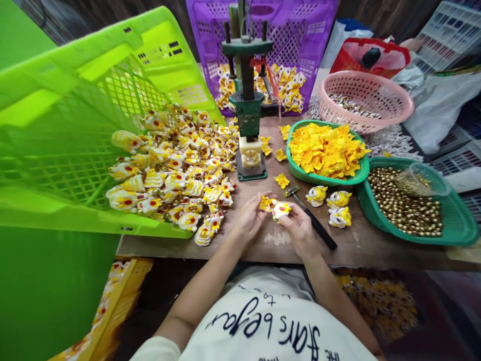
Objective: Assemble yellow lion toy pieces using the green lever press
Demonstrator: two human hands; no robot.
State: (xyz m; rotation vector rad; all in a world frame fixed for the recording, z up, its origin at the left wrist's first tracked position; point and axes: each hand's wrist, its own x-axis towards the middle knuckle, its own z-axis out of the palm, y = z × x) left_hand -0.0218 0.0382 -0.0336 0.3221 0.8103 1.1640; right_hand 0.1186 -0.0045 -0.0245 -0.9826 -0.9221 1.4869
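Both hands meet over the wooden table point(361, 240) near its front edge. My left hand point(250, 216) pinches a small yellow flat piece point(266, 203). My right hand point(298, 228) grips a white and yellow toy figure point(281, 209) right beside that piece; the two parts touch or nearly touch. A small hammer point(311, 218) with a black handle lies just right of my right hand. Three finished figures point(330, 205) stand a little further right.
A tipped green crate point(75, 125) spills several figures point(176, 170) on the left. A green hand press point(248, 100) stands at centre back. Green trays hold yellow pieces point(326, 150) and brass bells point(406, 205). A pink basket point(366, 98) and purple crate point(296, 35) sit behind.
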